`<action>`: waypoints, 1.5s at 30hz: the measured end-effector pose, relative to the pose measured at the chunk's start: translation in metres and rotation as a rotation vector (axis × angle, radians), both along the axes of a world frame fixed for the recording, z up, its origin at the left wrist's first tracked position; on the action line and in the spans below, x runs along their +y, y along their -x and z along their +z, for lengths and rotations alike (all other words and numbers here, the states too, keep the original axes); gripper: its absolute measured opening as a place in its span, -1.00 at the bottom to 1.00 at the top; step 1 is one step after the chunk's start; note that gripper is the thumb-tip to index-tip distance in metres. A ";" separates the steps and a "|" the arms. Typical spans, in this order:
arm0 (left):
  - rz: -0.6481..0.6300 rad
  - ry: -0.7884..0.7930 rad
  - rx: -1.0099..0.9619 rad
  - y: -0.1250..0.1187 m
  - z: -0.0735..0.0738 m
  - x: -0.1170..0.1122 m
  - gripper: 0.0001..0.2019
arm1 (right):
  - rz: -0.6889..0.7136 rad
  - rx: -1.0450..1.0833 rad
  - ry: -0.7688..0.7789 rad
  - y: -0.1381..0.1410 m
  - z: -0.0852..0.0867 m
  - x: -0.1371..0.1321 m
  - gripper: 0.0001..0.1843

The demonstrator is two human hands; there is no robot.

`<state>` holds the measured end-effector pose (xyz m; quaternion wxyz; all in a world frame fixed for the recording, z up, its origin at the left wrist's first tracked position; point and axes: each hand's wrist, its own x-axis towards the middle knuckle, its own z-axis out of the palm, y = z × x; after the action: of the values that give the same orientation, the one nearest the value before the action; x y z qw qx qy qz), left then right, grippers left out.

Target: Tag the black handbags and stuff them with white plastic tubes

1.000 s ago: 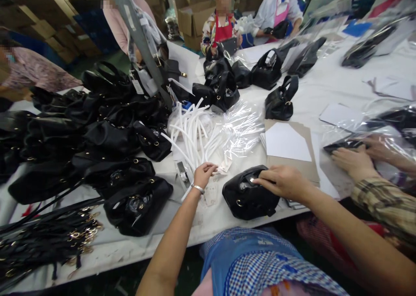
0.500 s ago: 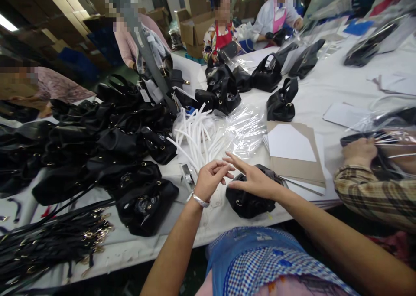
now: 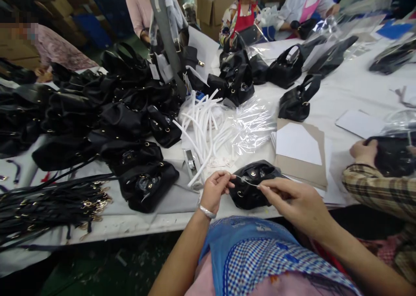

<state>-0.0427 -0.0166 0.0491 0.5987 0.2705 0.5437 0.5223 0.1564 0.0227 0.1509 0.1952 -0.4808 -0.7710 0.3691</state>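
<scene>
A thin whitish cord (image 3: 247, 183) stretches between my two hands, above a small black handbag (image 3: 251, 198) at the table's front edge. My left hand (image 3: 214, 192), with a silver bracelet at the wrist, pinches one end between thumb and fingertips. The other end is pinched by my right hand (image 3: 294, 203), right of the bag. Gold-coloured fittings show on the bag's top. Beyond my hands lie white foam-like strips (image 3: 199, 125) and clear plastic bags (image 3: 255, 125). Brown card sheets (image 3: 300, 172) with white paper (image 3: 297, 142) are stacked at the right.
Black handbags (image 3: 147, 185) are heaped across the left side, with black straps (image 3: 61, 209) with gold clasps in front. A grey pole (image 3: 169, 49) rises mid-table. At right, a co-worker's plaid sleeve (image 3: 373, 181) reaches a black bag (image 3: 394, 155). Other people work along the far side.
My hands were close together with fingers loosely spread; now they are apart, pinching the cord between them. My view has shifted, and the neighbour's hands now hold the black bag differently.
</scene>
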 end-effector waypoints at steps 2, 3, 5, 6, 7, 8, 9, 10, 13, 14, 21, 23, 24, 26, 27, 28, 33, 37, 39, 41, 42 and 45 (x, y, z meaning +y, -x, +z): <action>-0.080 0.027 0.212 -0.011 -0.029 -0.017 -0.72 | 0.058 -0.089 -0.070 -0.006 -0.002 -0.010 -0.78; -0.129 0.007 0.365 -0.017 -0.041 -0.024 -0.71 | 0.076 -0.122 -0.085 -0.009 -0.005 -0.013 -0.79; -0.219 -0.062 0.665 -0.027 -0.060 -0.034 -0.63 | 0.096 -0.165 -0.083 -0.013 -0.014 -0.018 -0.78; -0.248 -0.096 0.781 -0.031 -0.067 -0.037 -0.59 | 0.104 -0.176 -0.072 -0.015 -0.019 -0.019 -0.77; -0.265 -0.121 0.862 -0.034 -0.072 -0.038 -0.59 | 0.113 -0.183 -0.058 -0.016 -0.024 -0.020 -0.77; -0.270 -0.135 0.913 -0.037 -0.075 -0.038 -0.61 | 0.118 -0.187 -0.046 -0.016 -0.030 -0.021 -0.76; -0.269 -0.145 0.942 -0.038 -0.077 -0.037 -0.64 | 0.120 -0.190 -0.038 -0.016 -0.035 -0.021 -0.75; -0.264 -0.154 0.958 -0.040 -0.078 -0.036 -0.69 | 0.120 -0.192 -0.036 -0.017 -0.039 -0.021 -0.75; -0.250 -0.180 0.961 -0.039 -0.078 -0.034 -0.76 | 0.098 -0.185 -0.014 -0.019 -0.046 -0.022 -0.74; -0.249 -0.186 0.944 -0.038 -0.078 -0.034 -0.76 | 0.087 -0.174 0.019 -0.021 -0.046 -0.022 -0.74; -0.271 -0.224 0.716 -0.024 -0.054 -0.011 -0.74 | -0.164 0.053 0.649 -0.052 -0.042 -0.014 -0.61; -0.317 -0.281 0.695 -0.024 -0.042 0.002 -0.74 | -0.268 0.186 0.775 -0.059 -0.047 -0.007 -0.60; -0.358 -0.315 0.682 -0.025 -0.037 0.007 -0.74 | -0.309 0.265 0.814 -0.061 -0.050 -0.003 -0.61; -0.427 -0.364 0.671 -0.027 -0.033 0.014 -0.73 | -0.378 0.429 0.861 -0.063 -0.057 0.007 -0.66; -0.437 -0.369 0.680 -0.027 -0.034 0.016 -0.74 | -0.407 0.503 0.866 -0.062 -0.060 0.012 -0.69; -0.433 -0.362 0.695 -0.027 -0.035 0.016 -0.74 | -0.427 0.568 0.866 -0.061 -0.062 0.017 -0.73; -0.376 -0.264 0.701 -0.024 -0.044 0.007 -0.78 | -0.450 0.687 0.858 -0.055 -0.057 0.028 -0.78; -0.244 -0.191 0.714 -0.023 -0.049 -0.006 -0.84 | -0.430 0.673 0.805 -0.049 -0.048 0.029 -0.76; -0.185 -0.157 0.730 -0.024 -0.056 -0.016 -0.84 | -0.421 0.644 0.763 -0.047 -0.048 0.029 -0.73; -0.170 -0.140 0.759 -0.026 -0.065 -0.025 -0.74 | -0.413 0.593 0.744 -0.048 -0.050 0.026 -0.69; -0.175 -0.136 0.784 -0.028 -0.071 -0.028 -0.68 | -0.404 0.553 0.745 -0.049 -0.051 0.024 -0.66; -0.182 -0.128 0.866 -0.036 -0.083 -0.032 -0.66 | -0.339 0.378 0.753 -0.055 -0.056 0.011 -0.61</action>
<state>-0.0065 -0.0486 -0.0343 0.3413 0.5476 0.6847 0.3389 0.2110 0.0339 0.0950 0.2017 -0.5619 -0.4445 0.6678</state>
